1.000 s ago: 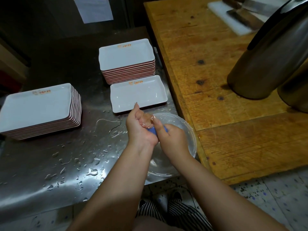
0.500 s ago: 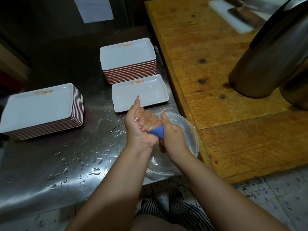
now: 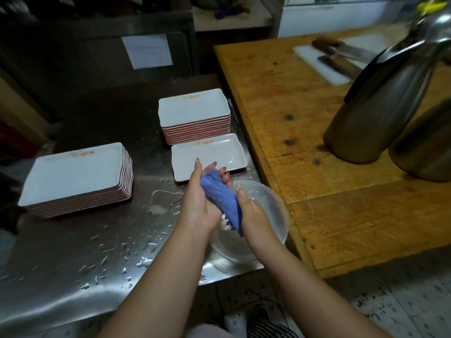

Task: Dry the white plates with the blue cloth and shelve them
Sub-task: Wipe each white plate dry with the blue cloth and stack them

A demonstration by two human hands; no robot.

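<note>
Head camera view, looking down at two bare forearms meeting over a wet steel counter [image 3: 61,259]. Both hands hold a blue cloth [image 3: 223,198] above a clear bowl [image 3: 273,211] at the counter's near right corner. The left hand [image 3: 200,201] cradles the cloth's upper end with its fingers curled up around it; the right hand [image 3: 253,211] grips the lower end, but only its thumb shows, the other fingers being hidden behind the cloth. The cloth's bottom tip and some white foam or fringe sit between the wrists; which it is cannot be told. A single white plate [image 3: 210,154] lies just beyond the hands, its near edge covered by the left fingertips. Behind it stands a stack of white plates [image 3: 195,115], and a second stack [image 3: 75,176] sits well apart to the left. On the wooden table [image 3: 305,118] at right, two metal jugs [image 3: 380,106] are cut off by the frame edge, and knives on a white board [image 3: 324,64] are blurred. Half a second ago the cloth was a small bunched wad squeezed between the fists; now it is drawn out long.
</note>
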